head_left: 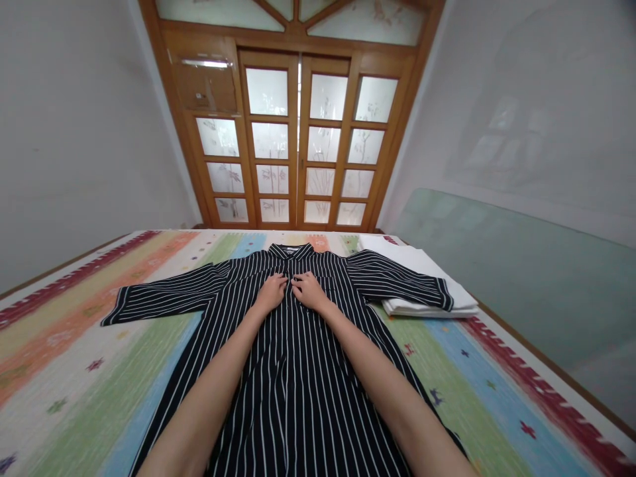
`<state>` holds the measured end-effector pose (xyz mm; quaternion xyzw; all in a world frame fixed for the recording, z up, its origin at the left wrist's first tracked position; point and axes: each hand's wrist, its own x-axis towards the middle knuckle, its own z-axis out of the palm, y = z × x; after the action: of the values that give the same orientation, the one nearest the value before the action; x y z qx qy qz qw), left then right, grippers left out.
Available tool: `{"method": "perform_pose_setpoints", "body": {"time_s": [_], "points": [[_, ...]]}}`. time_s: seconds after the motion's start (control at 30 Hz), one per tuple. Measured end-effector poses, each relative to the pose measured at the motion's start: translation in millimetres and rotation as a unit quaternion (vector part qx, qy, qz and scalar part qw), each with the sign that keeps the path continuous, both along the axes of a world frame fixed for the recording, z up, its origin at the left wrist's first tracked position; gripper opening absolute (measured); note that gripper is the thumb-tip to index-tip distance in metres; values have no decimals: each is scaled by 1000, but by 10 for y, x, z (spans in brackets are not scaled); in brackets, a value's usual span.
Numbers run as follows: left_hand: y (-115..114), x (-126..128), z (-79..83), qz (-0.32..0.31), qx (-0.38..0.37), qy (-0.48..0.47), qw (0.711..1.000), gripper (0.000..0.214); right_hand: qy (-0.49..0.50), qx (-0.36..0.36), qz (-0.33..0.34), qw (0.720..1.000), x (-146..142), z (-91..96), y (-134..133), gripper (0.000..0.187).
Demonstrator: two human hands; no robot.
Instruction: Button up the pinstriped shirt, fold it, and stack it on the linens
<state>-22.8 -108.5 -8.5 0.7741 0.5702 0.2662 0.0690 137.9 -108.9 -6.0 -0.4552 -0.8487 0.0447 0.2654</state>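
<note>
A black shirt with white stripes (293, 371) lies front up with its collar toward the far side and both sleeves spread out. My left hand (271, 292) and my right hand (309, 290) are on its upper chest, one on each side of the front opening below the collar. The fingers of both are bent and closed on the shirt's front edges. Any button between the fingertips is too small to make out. My forearms cover part of the shirt's body.
A multicoloured striped cloth (74, 371) covers the surface under the shirt. Folded white cloth (427, 301) lies at the right, partly under one sleeve. A pale green panel (521, 265) leans along the right wall. Wooden doors with glass panes (298, 139) stand beyond the far edge.
</note>
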Motion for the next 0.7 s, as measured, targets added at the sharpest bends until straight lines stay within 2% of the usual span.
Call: {"method": "perform_pose_setpoints", "body": {"time_s": [0.2, 0.33, 0.57, 0.63, 0.7], "points": [[-91, -28, 30, -8, 5, -23, 1000, 27, 22, -14, 46, 999, 72, 14, -159, 23], [-123, -33, 51, -3, 9, -41, 999, 22, 54, -40, 44, 997, 72, 40, -202, 16], [-134, 23, 70, 29, 6, -46, 999, 32, 110, -98, -34, 988, -47, 158, -55, 19], [-122, 23, 76, 42, 4, -47, 998, 29, 127, -123, -66, 982, -111, 191, 10, 19], [-107, 11, 81, 58, 0, -49, 997, 22, 143, -155, -90, 973, -169, 215, 62, 27]]}}
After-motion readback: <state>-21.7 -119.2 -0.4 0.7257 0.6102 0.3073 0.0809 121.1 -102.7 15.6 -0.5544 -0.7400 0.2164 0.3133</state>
